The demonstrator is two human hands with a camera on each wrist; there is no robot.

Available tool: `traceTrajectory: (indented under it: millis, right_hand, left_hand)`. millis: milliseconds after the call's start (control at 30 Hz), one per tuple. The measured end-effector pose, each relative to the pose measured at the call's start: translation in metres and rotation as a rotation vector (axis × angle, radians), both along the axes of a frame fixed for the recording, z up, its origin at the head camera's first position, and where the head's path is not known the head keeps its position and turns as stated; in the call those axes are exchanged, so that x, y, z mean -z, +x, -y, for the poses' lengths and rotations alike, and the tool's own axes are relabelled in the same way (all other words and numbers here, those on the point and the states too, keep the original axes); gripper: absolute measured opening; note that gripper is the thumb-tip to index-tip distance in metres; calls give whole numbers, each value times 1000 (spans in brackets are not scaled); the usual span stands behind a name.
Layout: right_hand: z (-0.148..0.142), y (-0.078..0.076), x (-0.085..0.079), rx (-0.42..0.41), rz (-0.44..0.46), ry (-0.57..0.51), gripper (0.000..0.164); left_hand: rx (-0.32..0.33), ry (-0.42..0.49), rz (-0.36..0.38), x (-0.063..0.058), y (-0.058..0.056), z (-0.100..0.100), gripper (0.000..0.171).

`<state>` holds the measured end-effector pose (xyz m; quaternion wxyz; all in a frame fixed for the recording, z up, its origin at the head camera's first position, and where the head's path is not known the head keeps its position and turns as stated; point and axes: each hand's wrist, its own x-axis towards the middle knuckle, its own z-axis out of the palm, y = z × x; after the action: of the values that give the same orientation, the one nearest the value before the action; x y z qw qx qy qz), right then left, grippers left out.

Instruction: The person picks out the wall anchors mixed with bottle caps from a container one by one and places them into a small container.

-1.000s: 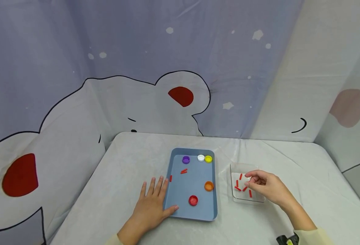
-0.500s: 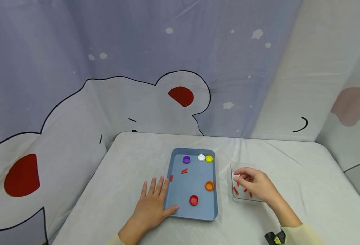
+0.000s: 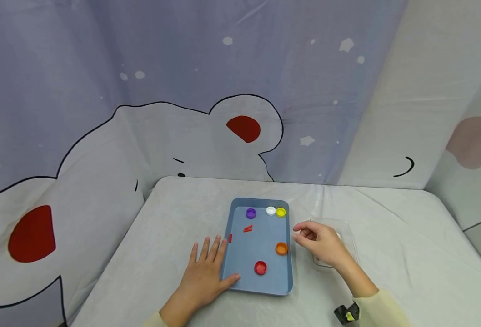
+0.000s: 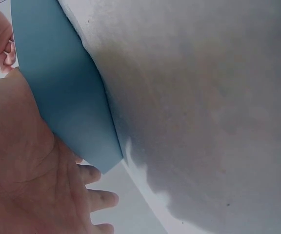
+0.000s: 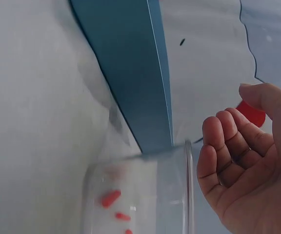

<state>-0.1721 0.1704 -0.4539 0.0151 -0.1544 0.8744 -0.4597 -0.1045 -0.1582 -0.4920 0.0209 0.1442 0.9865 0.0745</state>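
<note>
My left hand (image 3: 202, 278) lies flat, fingers spread, along the left edge of the blue-grey tray (image 3: 261, 286), its thumb over the near left corner. My right hand (image 3: 321, 243), thumb and index tips close together, hovers between the tray's right rim and the clear plastic box (image 3: 348, 236). I cannot tell whether it pinches something small. In the right wrist view its fingers curl inward, and small red sticks (image 5: 111, 198) lie in the box. Three more red sticks (image 3: 247, 230) lie in the tray.
The tray also holds a purple cap (image 3: 250, 213), a white cap (image 3: 270, 210), a yellow cap (image 3: 280, 212), an orange cap (image 3: 281, 249) and a red cap (image 3: 260, 268). A white cloth (image 3: 183, 204) covers the table, and a printed curtain (image 3: 175, 54) stands behind.
My right hand has moved left from over the clear box toward the tray's right rim. The left hand has stayed in place.
</note>
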Motion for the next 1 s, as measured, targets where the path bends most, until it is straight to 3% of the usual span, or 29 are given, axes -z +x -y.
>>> traceTrajectory:
  millis: [1000]
  right_hand:
    - [77, -30, 3, -253, 63, 47, 32]
  left_hand:
    - [-10, -43, -22, 2, -1, 0, 97]
